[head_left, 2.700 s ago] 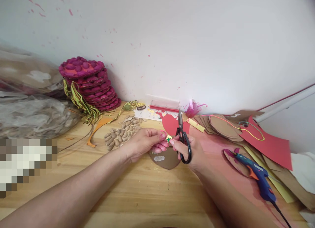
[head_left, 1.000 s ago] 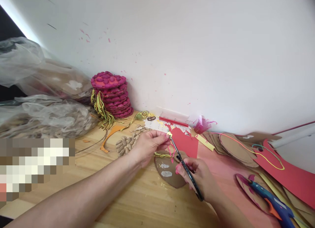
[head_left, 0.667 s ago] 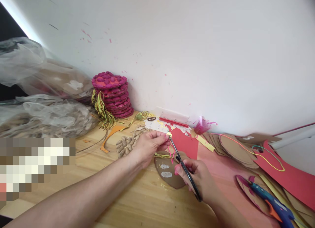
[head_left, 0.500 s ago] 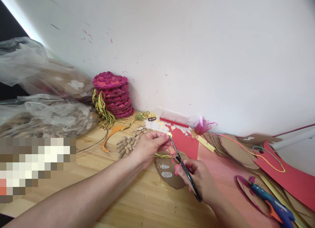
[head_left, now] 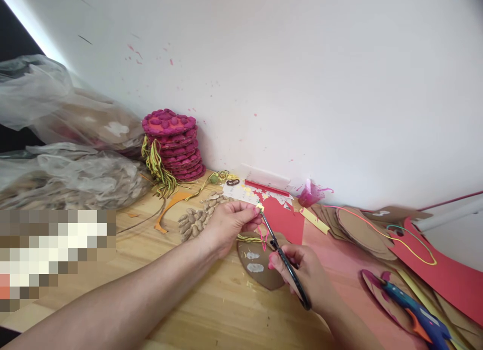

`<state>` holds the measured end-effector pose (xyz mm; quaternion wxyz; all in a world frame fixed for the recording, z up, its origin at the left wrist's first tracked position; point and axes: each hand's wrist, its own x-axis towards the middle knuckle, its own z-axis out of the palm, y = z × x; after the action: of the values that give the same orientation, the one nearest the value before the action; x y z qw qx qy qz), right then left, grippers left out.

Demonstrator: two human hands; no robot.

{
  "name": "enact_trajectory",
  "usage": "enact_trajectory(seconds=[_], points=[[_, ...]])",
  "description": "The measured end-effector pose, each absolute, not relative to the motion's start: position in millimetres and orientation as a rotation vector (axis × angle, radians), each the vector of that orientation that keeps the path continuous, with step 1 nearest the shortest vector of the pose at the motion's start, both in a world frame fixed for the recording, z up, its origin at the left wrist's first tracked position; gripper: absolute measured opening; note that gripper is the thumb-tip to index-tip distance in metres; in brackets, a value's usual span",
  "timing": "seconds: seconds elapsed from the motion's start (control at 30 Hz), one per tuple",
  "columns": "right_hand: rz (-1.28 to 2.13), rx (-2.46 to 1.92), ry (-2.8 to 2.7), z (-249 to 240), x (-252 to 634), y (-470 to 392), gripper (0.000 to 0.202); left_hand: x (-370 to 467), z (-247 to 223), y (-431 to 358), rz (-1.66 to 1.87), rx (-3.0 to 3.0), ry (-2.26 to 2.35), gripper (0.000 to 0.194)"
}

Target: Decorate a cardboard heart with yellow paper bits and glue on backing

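Note:
Pinched between the thumb and fingers of my left hand (head_left: 236, 223) is a small yellow paper piece (head_left: 260, 207). My right hand (head_left: 300, 269) is wrapped round the handles of black scissors (head_left: 276, 243), whose blade tips meet the yellow piece. Below them lies a brown cardboard disc (head_left: 260, 277) with two whitish glue patches and thin yellow snippets. A pink loop of cord (head_left: 264, 237) and yellow strands (head_left: 251, 238) show between my hands. Red paper (head_left: 285, 221) lies just behind the scissors.
Peanuts (head_left: 192, 221) lie left of my left hand. A stack of magenta peanut-covered discs (head_left: 173, 146) stands against the wall. Plastic bags (head_left: 83, 163) fill the left side. Cardboard discs (head_left: 358, 226) and a blue glue gun (head_left: 418, 309) are on the right.
Almost nothing differs. Both hands, the scissors and the yellow piece stay in nearly the same place, with only a slight shift of the view.

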<state>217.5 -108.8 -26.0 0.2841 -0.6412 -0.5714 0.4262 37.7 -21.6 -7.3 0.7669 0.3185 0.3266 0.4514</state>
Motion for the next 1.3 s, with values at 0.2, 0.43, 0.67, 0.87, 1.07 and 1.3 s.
enact_trajectory(seconds=[0.2, 0.43, 0.67, 0.87, 1.07, 1.3], points=[[1.12, -1.704, -1.528, -24.2, 213.9, -108.2, 0.036, 37.0, -6.7, -21.2, 0.983, 0.704, 0.721, 0.023], [1.131, -1.712, -1.545, -18.2, 210.8, -108.9, 0.038, 37.4, -5.6, -20.2, 0.995, 0.72, 0.742, 0.024], [1.143, -1.709, -1.53, -23.2, 213.6, -109.2, 0.035, 37.1, -5.3, -20.9, 0.993, 0.73, 0.729, 0.024], [1.127, -1.724, -1.525, -23.5, 212.6, -109.0, 0.037, 37.3, -5.2, -21.8, 1.0, 0.724, 0.731, 0.024], [1.117, -1.72, -1.541, -23.4, 212.1, -109.2, 0.036, 38.0, -6.2, -21.8, 0.999, 0.716, 0.737, 0.023], [1.062, -1.773, -1.59, -26.8, 215.1, -109.7, 0.038, 37.9, -5.6, -21.9, 0.997, 0.74, 0.751, 0.025]])
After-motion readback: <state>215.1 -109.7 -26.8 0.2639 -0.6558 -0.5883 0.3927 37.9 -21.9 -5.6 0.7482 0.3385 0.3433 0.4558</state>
